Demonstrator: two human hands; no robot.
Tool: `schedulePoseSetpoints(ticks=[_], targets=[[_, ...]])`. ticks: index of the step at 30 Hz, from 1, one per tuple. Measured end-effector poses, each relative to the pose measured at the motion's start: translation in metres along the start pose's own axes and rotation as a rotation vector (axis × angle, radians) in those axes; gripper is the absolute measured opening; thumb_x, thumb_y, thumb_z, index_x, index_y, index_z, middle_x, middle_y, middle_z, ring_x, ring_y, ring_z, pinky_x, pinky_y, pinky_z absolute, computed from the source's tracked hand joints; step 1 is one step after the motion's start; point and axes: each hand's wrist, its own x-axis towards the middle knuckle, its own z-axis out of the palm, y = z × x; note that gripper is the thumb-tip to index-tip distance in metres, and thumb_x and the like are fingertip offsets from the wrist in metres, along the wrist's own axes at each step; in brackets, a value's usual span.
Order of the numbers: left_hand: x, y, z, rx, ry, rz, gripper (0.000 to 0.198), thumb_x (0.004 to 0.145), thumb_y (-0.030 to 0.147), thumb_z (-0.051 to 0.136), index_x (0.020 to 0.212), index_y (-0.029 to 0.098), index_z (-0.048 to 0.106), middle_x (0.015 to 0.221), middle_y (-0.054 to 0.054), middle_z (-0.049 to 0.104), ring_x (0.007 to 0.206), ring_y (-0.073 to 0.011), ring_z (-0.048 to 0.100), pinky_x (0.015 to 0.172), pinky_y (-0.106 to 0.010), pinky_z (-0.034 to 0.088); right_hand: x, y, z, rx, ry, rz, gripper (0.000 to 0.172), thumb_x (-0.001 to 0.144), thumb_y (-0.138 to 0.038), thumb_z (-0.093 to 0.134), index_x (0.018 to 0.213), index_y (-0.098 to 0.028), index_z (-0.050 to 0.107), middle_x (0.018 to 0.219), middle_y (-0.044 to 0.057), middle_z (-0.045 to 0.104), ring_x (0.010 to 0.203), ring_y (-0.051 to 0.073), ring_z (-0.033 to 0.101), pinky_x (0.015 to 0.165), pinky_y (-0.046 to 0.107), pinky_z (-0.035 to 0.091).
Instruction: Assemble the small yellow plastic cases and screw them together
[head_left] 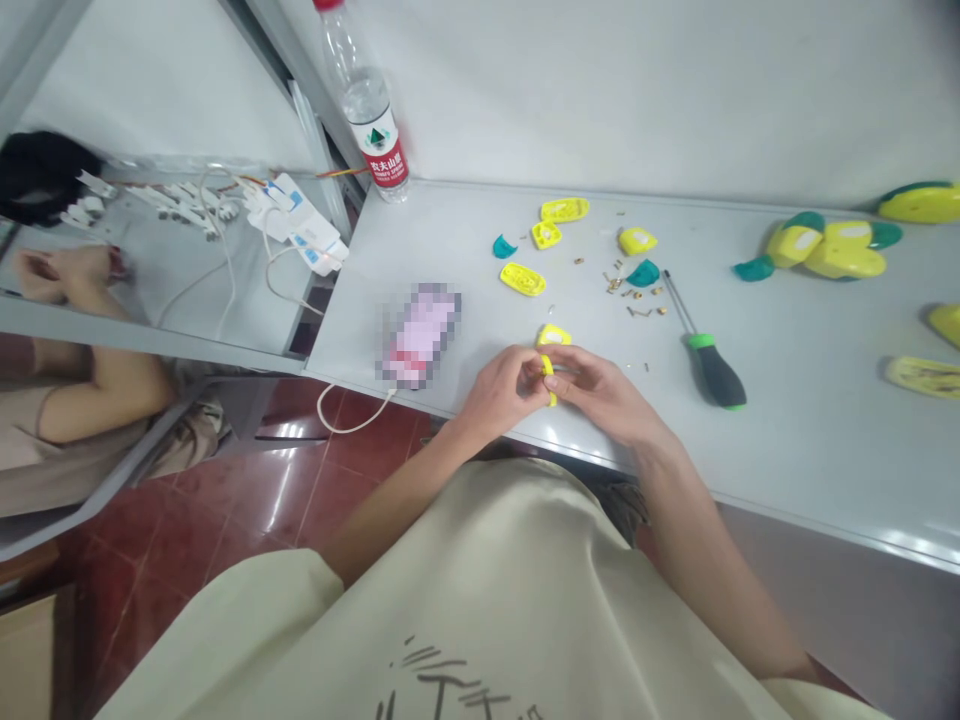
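Between my two hands, near the front edge of the grey table, a small yellow plastic part (550, 382) is held on edge. The fingers of my left hand (504, 388) pinch it from the left. My right hand (604, 390) grips it from the other side, thumb against it. Just beyond my fingertips lies another yellow plastic piece (553, 335). Farther back are yellow shell halves (523, 279), a green plastic piece (643, 273) and several small brass-coloured metal bits (615, 285). What my fingers cover of the held part is hidden.
A screwdriver (709, 365) lies right of my hands. Left are a blurred phone (421, 335) with a cable and a water bottle (375, 130). Yellow-green assemblies (832, 248) sit at the right. Beyond a divider, another person's arms (97, 330) rest by white parts (180, 205).
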Motion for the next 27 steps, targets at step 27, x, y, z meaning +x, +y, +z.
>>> schedulePoseSetpoints(ticks=[27], targets=[[0.0009, 0.0015, -0.0076, -0.033, -0.053, 0.020, 0.014, 0.089, 0.016, 0.061, 0.097, 0.022, 0.052, 0.094, -0.002, 0.066, 0.091, -0.0132, 0.063, 0.082, -0.028, 0.054, 0.0014, 0.0026, -0.0026, 0.054, 0.002, -0.003, 0.046, 0.083, -0.044, 0.075, 0.125, -0.030, 0.066, 0.136, 0.007, 0.065, 0.109, 0.024, 0.069, 0.096, 0.040, 0.055]])
